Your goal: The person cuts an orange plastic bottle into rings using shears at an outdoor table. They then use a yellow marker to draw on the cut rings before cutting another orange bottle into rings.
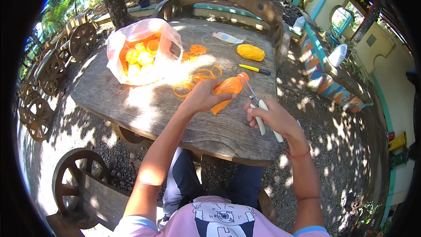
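My left hand [207,96] grips the cut upper part of an orange plastic bottle [232,85], its neck pointing away to the upper right. In my right hand [274,117] is a pair of snips with white handles [261,123]. Their metal blades sit at the bottle's neck, one on either side as far as I can tell. Just beyond my left hand lie curled orange plastic strips [205,75]. A yellow-and-black cutter knife [254,69] rests past the bottle's neck, and a yellow yarn skein [250,52] lies behind it.
A translucent plastic bag [115,52] holding orange bottle pieces stands at the wooden table's [184,131] far left. Orange flower-shaped pieces [198,49] lie beside it. A white labelled piece [227,38] with thin cord is at the back. Wooden benches [227,0] with wheel-shaped ends surround the table.
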A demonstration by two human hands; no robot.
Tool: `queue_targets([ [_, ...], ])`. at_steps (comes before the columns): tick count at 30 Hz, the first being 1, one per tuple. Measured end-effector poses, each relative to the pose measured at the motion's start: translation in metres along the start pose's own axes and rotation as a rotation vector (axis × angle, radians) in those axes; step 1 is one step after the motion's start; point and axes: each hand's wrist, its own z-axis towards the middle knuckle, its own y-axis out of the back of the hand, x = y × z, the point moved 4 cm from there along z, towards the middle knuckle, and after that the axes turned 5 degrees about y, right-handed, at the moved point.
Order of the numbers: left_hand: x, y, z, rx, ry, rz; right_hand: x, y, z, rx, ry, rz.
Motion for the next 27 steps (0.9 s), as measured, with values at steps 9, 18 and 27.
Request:
queue_targets([
  [9,-0.008,0.003,0.0,-0.124,-0.003,0.133,-0.009,-0.005,-0.005,0.083,-0.181,-0.076],
  [18,-0.021,-0.007,-0.01,-0.354,-0.006,0.405,-0.011,-0.007,0.006,0.096,-0.232,-0.192],
  [27,-0.018,-0.004,-0.004,-0.322,0.041,0.357,-0.012,-0.013,0.009,-0.034,-0.167,-0.204],
])
